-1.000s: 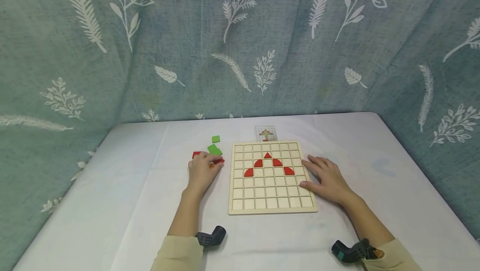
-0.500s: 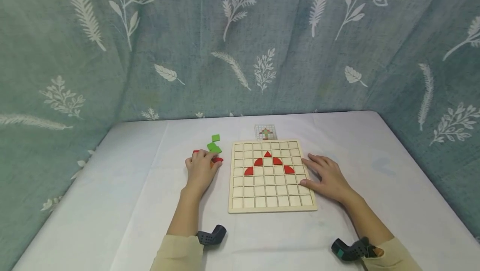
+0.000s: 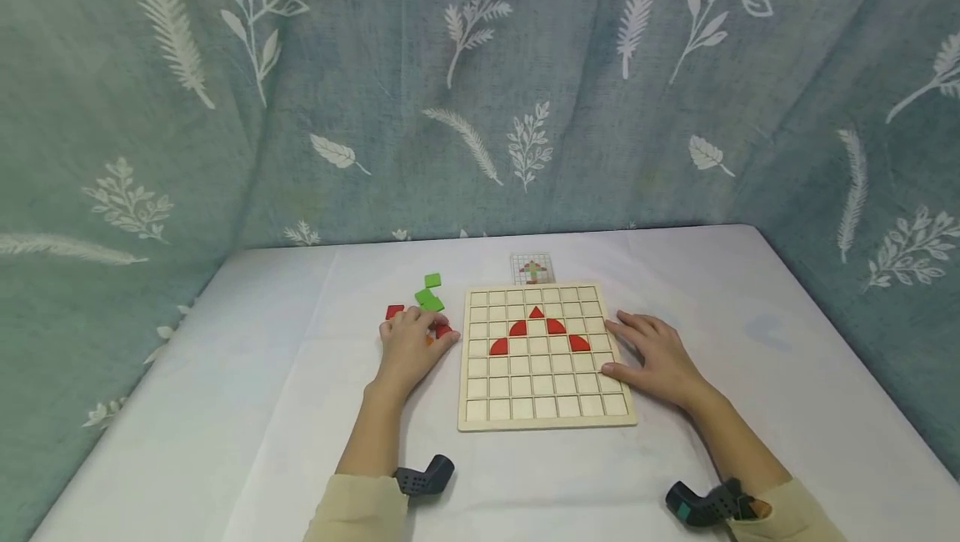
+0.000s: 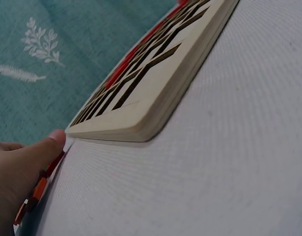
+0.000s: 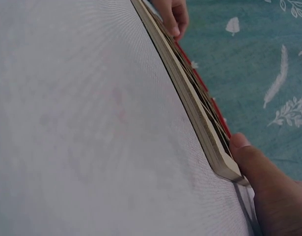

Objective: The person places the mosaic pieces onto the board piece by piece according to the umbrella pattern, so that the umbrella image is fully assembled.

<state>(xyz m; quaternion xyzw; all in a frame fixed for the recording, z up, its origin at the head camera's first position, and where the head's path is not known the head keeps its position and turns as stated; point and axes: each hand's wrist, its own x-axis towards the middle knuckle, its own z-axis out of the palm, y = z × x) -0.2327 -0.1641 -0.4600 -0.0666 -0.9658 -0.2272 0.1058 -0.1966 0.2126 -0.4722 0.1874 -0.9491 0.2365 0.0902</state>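
My left hand (image 3: 408, 346) is over loose pieces left of the board, thumb spread away from the other fingers. A red piece (image 3: 443, 331) lies between thumb and fingertips, with a bit of orange piece (image 3: 429, 339) beside it. In the left wrist view the thumb (image 4: 52, 142) stretches past red and orange pieces near the board's corner. My right hand (image 3: 656, 358) rests with extended fingers along the right edge of the wooden grid board (image 3: 540, 424). Its thumb (image 5: 241, 145) touches the rim. A red triangle (image 3: 536, 313) and several red quarter-circle pieces (image 3: 556, 326) sit in the grid.
Green pieces (image 3: 430, 300) and another red piece (image 3: 394, 311) lie just beyond my left hand. A small pattern card (image 3: 532, 267) lies behind the board. White cloth (image 3: 300, 409) covers the table, and a leaf-patterned curtain (image 3: 480, 142) hangs behind it.
My left hand has shifted slightly right, and its thumb has spread away from the fingers. The red piece near it has moved a little toward the board. The right hand stays in place.
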